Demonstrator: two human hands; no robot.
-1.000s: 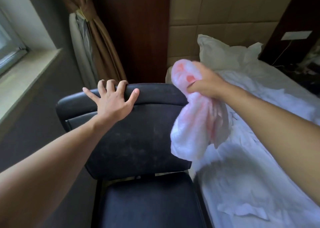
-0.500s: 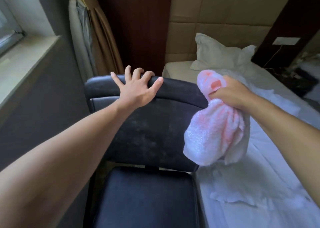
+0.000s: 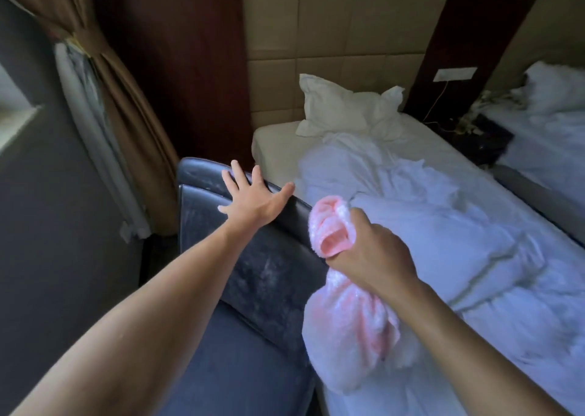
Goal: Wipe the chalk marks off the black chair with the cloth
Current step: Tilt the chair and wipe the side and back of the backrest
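while the left hand (image 3: 253, 198) rests flat with fingers spread on the top edge of the black padded leather chair (image 3: 269, 273), the right hand (image 3: 375, 257) grips a bunched pink and white terry cloth (image 3: 345, 314) just beside the backrest's right edge, over the bed with rumpled white bedding (image 3: 443, 241). pale chalk smears show on the backrest. a white pillow (image 3: 335, 108) lies at the bed's head.

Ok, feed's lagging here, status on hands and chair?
Left hand flat on black chair top. Right hand grips cloth, off chair. Chalk marks remain. Nothing blocking.
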